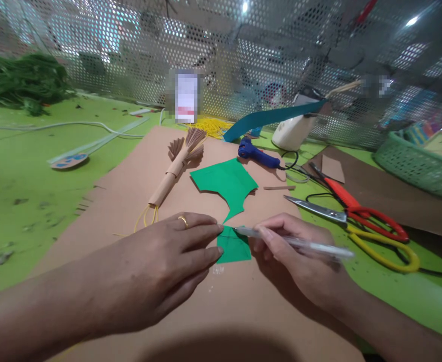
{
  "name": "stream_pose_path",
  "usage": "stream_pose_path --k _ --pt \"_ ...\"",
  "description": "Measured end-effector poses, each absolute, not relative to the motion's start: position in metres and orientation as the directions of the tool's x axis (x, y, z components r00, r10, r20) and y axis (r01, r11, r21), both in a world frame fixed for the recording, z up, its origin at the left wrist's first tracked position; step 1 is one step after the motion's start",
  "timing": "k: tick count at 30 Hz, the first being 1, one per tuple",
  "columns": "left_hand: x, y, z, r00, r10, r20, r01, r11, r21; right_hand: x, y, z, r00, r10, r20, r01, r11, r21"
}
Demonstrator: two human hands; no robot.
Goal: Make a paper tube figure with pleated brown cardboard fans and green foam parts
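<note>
A small green paper square (234, 251) lies on a large brown sheet (221, 311). My left hand (168, 256) lies flat with its fingers stretched out, fingertips resting on the square's left edge. In my right hand (296, 246) is a pale pen (319, 246), pinched by thumb and fingers, its tip at the upper part of the square. Just beyond is a larger green paper piece (228, 178) with curved cut edges. A rolled brown paper figure (168, 181) with pleated fans and yellow string loops lies to the left of it.
Red-and-yellow-handled scissors (379, 231) lie right of my right hand. A blue glue gun (258, 153), teal strip (273, 120) and white container (294, 130) stand farther back. A green basket (420, 166) is at far right, green strands (20, 78) at far left. Perforated metal (130, 55) closes the back.
</note>
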State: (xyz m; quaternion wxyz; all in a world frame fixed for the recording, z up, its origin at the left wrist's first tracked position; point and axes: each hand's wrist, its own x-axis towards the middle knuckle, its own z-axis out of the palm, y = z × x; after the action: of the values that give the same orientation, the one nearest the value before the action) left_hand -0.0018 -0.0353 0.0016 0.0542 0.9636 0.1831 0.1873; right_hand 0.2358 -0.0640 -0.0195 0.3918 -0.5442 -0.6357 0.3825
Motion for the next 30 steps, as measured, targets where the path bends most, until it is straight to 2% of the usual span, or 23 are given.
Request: stream_pose_path --k 9,16,25,30 --pt "-0.0012 -0.0348 0.0019 0.869 0.357 0.344 0.321 -0.934 0.158 0.2377 -0.0656 -0.022 -0.124 0.992 0.032 0.287 0.066 -0.956" --pt "-0.0017 -0.0341 0.0009 0.866 0.354 0.352 0.321 -0.935 0.152 0.2331 -0.0637 -0.0169 -0.052 0.997 0.06 0.379 0.075 -0.922" --pt "-0.002 -0.0339 0.0024 0.869 0.356 0.344 0.321 -0.934 0.156 0.2379 -0.0693 -0.0247 -0.159 0.986 0.056 0.33 0.107 -0.938" --pt "-0.0005 -0.034 0.0027 0.872 0.35 0.342 0.317 -0.936 0.152 0.2369 -0.067 -0.0218 -0.099 0.993 0.067 0.36 0.099 -0.928"
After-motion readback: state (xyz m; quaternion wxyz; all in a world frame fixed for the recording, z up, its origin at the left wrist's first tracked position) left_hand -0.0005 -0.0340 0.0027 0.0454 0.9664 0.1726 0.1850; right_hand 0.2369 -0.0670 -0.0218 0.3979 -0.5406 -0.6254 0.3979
